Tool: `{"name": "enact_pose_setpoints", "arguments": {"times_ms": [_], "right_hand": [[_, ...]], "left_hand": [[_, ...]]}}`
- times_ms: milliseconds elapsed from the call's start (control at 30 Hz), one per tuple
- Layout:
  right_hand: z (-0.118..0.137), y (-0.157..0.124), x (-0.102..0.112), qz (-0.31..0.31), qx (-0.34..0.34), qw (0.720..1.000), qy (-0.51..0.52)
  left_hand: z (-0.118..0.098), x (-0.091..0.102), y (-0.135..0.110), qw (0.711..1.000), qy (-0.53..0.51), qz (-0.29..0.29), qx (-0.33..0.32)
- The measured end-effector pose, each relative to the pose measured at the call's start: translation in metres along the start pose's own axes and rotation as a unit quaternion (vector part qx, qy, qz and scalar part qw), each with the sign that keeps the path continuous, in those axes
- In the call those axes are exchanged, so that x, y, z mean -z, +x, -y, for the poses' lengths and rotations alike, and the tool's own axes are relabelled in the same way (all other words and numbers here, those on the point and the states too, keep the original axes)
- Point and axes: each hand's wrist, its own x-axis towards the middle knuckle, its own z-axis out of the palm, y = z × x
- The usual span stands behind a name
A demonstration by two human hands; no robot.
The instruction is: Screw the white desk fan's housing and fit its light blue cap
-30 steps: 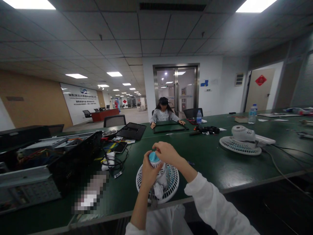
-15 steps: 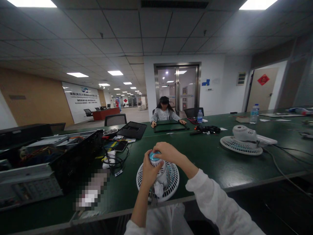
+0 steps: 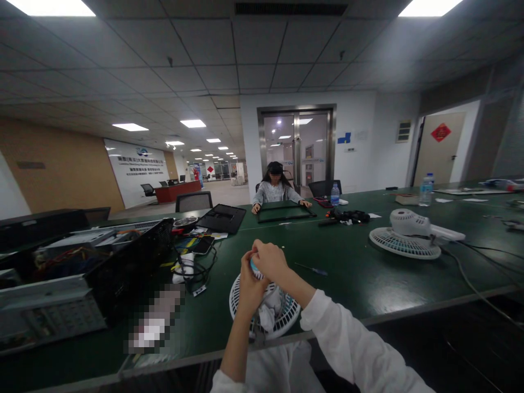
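A small white fan (image 3: 282,316) lies face down on the green table (image 3: 352,273) close to its front edge. Its motor housing points up and ends in a blue cap (image 3: 254,266). My left hand (image 3: 249,286) wraps round the motor housing from the left. My right hand (image 3: 268,260) is closed over the blue cap from above and hides most of it. A thin blue-handled screwdriver (image 3: 311,269) rests on the table just right of my hands.
An open computer case (image 3: 82,267) with cables fills the left side. A second white fan (image 3: 409,236) lies at the right with a cord trailing to the edge. Across the table a person (image 3: 276,188) sits at a black tray, near bottles and tools.
My right hand has slid left and down over the blue cap, covering more of it. The screwdriver on the table, hidden behind my right forearm before, now shows.
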Motion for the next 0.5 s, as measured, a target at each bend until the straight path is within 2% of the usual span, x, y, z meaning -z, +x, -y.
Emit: {"name": "enact_pose_setpoints", "arguments": {"times_ms": [67,133,233,333,400,500], "right_hand": [[-0.006,0.000,0.004,0.008,0.017,0.999,0.035],[-0.015,0.001,0.011,0.014,0.063,0.996,0.067],[-0.029,0.004,0.023,0.012,0.175,0.981,0.081],[-0.040,0.009,0.029,0.057,0.287,0.954,0.070],[-0.044,0.013,0.029,0.085,0.318,0.942,0.059],[-0.045,0.016,0.028,0.087,0.322,0.942,0.037]], "left_hand": [[0.001,0.000,0.000,1.000,0.003,-0.004,-0.009],[0.002,-0.001,0.001,1.000,0.011,-0.010,-0.013],[0.004,-0.001,0.001,0.999,0.021,-0.017,-0.018],[0.006,-0.001,0.001,0.999,0.031,-0.015,-0.007],[0.006,0.000,0.001,0.999,0.038,-0.010,-0.003],[0.006,0.000,0.001,0.999,0.042,-0.006,-0.002]]}}
